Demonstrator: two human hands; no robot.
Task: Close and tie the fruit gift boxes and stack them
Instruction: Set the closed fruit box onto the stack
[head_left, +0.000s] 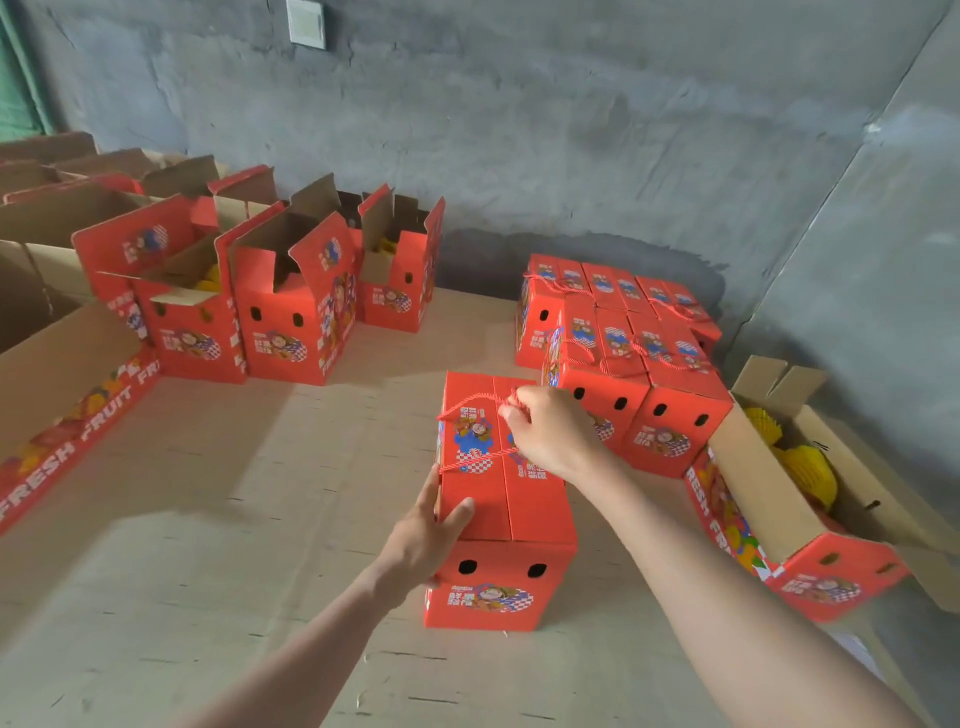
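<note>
Left of gift box (535, 499), "FRESH FRUIT" carton (98, 423)

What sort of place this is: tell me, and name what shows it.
Probably a fruit packing or storage room: a bare concrete wall, open red gift boxes standing in rows, and tied boxes stacked to one side.

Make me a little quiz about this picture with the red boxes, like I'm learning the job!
1. True or false: the nearest box has its top flaps shut.
2. What does the right hand pinch? A) red cord B) scissors C) tape
3. Fill in: the open boxes stand on the person's ____ side.
Key: 1 true; 2 A; 3 left.
</note>
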